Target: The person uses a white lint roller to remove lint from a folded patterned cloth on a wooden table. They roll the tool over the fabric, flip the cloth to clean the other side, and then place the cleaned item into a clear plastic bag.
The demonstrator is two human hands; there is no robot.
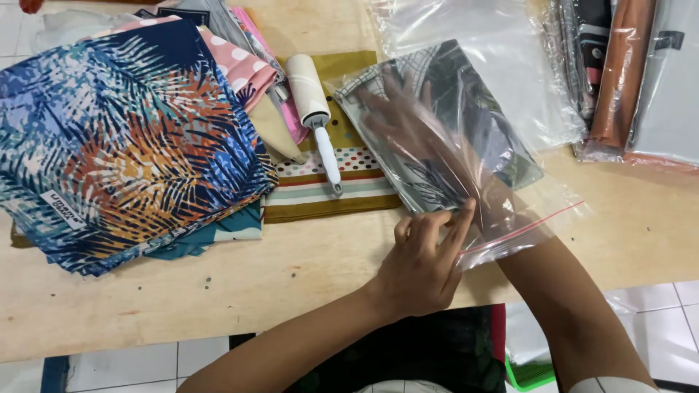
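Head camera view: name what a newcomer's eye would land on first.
The stack of folded fabric with blue and orange palm leaves fills the left of the table. At centre-right, the right hand is deep inside a clear zip bag over folded cloth, while the left hand pinches the bag's mouth.

Left of the hands, bare tabletop (218, 284) lies open up to the stacked patterned cloths (131, 138). Just beyond the left hand (419, 266), a lint roller (314, 109) blocks the way; packed bags (619, 80) crowd the far right.
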